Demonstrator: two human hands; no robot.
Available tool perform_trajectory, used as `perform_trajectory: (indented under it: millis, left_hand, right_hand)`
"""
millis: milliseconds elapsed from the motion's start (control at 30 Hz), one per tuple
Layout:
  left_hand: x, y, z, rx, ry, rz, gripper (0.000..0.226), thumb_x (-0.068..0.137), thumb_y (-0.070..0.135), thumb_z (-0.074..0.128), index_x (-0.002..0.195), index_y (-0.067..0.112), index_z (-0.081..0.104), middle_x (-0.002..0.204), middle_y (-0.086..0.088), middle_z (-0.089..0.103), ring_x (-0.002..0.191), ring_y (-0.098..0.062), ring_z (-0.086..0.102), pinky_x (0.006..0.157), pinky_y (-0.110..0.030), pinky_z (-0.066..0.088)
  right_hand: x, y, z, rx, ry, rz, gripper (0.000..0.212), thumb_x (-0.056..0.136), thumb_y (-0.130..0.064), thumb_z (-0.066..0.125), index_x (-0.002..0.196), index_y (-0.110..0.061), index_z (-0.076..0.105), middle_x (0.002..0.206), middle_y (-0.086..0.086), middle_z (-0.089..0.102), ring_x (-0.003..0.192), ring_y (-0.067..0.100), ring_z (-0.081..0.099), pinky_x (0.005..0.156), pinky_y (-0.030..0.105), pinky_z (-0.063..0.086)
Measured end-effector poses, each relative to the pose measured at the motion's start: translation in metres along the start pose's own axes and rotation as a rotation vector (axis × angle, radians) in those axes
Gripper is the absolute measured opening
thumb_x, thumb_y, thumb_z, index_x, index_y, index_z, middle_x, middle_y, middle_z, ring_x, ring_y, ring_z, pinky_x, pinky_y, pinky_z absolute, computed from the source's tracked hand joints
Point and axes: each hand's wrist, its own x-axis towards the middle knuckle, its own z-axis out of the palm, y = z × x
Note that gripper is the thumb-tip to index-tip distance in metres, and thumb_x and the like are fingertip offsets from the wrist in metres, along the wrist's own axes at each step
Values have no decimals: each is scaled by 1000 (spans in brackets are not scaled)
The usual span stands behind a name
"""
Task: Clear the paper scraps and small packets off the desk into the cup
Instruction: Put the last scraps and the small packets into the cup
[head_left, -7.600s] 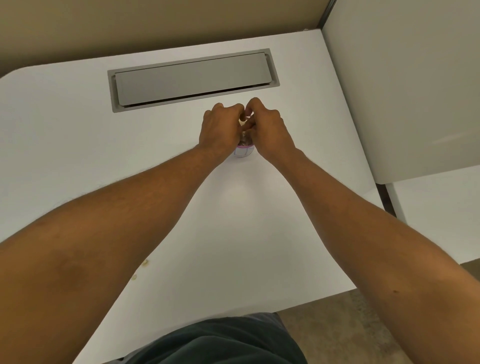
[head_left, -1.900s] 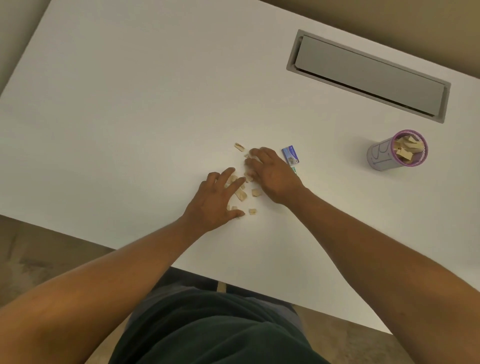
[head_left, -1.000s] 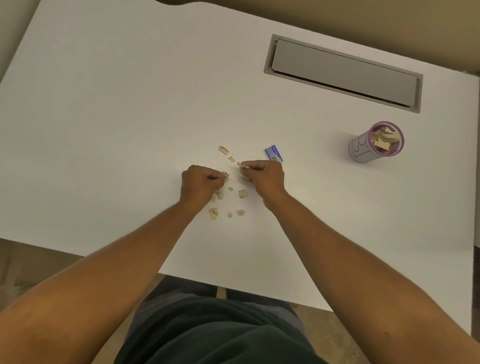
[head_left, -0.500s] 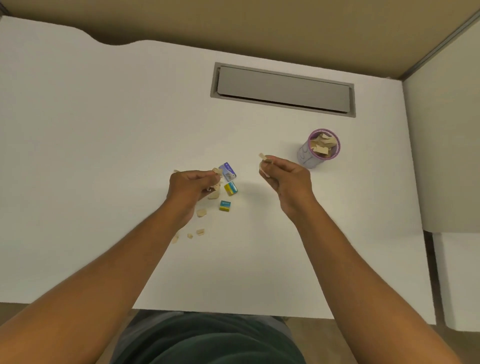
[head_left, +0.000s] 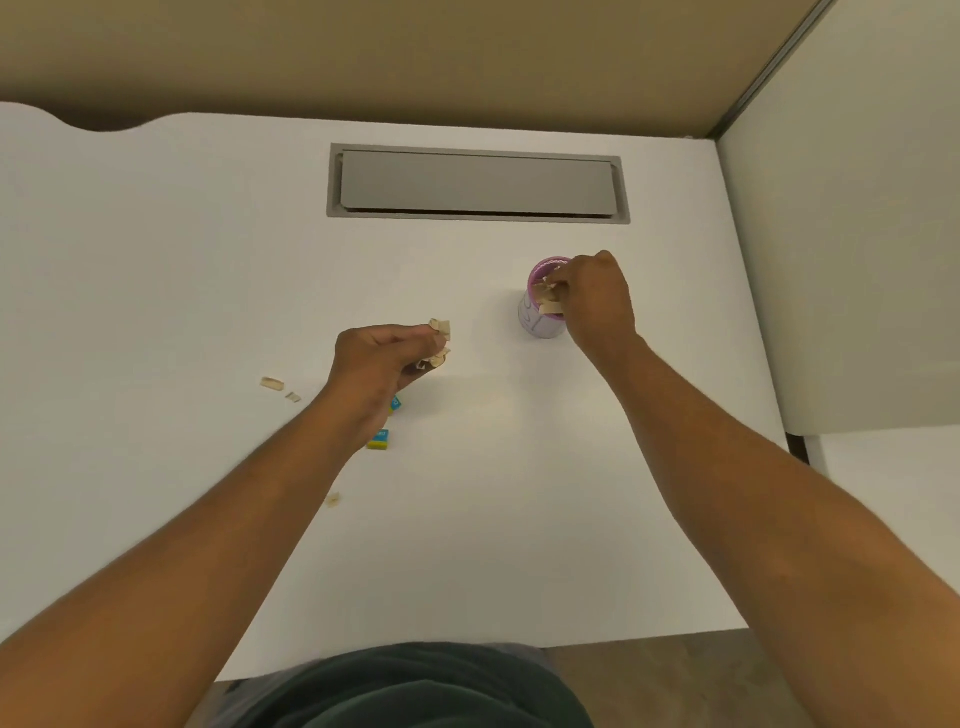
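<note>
White desk (head_left: 156, 270) is filling most of the head view; a grey cable hatch (head_left: 478, 183) is sitting flush in it near the far edge, lid closed.

Right hand (head_left: 597, 299) is hovering over the cup (head_left: 535, 317), fingers bunched and pointing down at the purple rim. Tan scraps are showing right at the fingertips and in the cup mouth; cannot tell whether the hand is gripping any of them or has let go. Cup is standing upright, right of centre, nearer than the hatch.

Left hand (head_left: 382, 364) is raised left of the cup, well apart from it, fingers curled tight around a bunch of paper scraps (head_left: 439, 343) sticking out past the fingertips.

Lying on the desk: two blue-and-yellow packets (head_left: 378, 439), one partly hidden under the left wrist; two loose scraps (head_left: 271, 384) further left; one small scrap (head_left: 333, 500) beside the left forearm.
</note>
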Motion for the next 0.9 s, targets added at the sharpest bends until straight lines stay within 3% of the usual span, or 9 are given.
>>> perform_trajectory:
  millis: [133, 300, 400, 467, 600, 733, 900]
  left_hand:
    - [4, -1, 11, 9, -4, 6, 9, 82, -1, 80, 91, 3, 80, 99, -11, 81, 95, -27, 78, 89, -33, 62]
    - [9, 1, 30, 26, -11, 4, 10, 82, -2, 80, 92, 1, 79, 99, -13, 81, 95, -28, 77, 89, -34, 62]
    - [19, 8, 52, 95, -35, 39, 12, 82, -1, 81, 93, 2, 80, 99, -12, 81, 94, -28, 78, 88, -35, 63]
    - [30, 14, 71, 168, -43, 80, 13, 81, 0, 82, 94, 2, 81, 99, -11, 80, 94, -28, 78, 85, -34, 64]
    - [57, 20, 112, 448, -53, 224, 13, 79, 6, 85, 91, 8, 83, 93, -6, 81, 86, -21, 78, 81, -34, 66]
    - [77, 20, 149, 865, -65, 461, 17, 82, 16, 83, 99, 13, 84, 96, -6, 81, 90, -18, 73, 82, -31, 61]
    - [91, 17, 171, 1165, -184, 652, 17, 87, 19, 78, 102, 16, 83, 104, -5, 79, 93, -20, 71, 84, -34, 59]
  right_hand:
    - [4, 4, 3, 1, -82, -18, 17, 84, -10, 70, 100, -9, 76, 95, 8, 68, 90, 23, 58, 76, 24, 44]
    - [4, 7, -7, 18, -110, -59, 19, 84, -11, 69, 101, -12, 76, 95, 10, 72, 84, 23, 59, 70, 26, 39]
    - [2, 10, -24, 146, -42, -4, 23, 87, -8, 65, 105, -12, 78, 100, 11, 75, 89, 29, 68, 77, 32, 55]
    - [-2, 15, -34, 265, 8, 70, 26, 90, -3, 62, 108, -11, 79, 108, 11, 76, 96, 28, 70, 84, 33, 58]
    - [-17, 33, -46, 452, 87, 213, 24, 89, -1, 69, 109, -10, 78, 111, 7, 76, 103, 20, 70, 81, 17, 49]
    - [-45, 49, -40, 667, 132, 321, 23, 86, -6, 72, 107, -13, 79, 104, 0, 77, 91, 9, 70, 69, -3, 44]
    - [-77, 51, -21, 777, 182, 367, 20, 87, -8, 69, 101, -17, 80, 99, -6, 78, 88, 4, 72, 79, 10, 52]
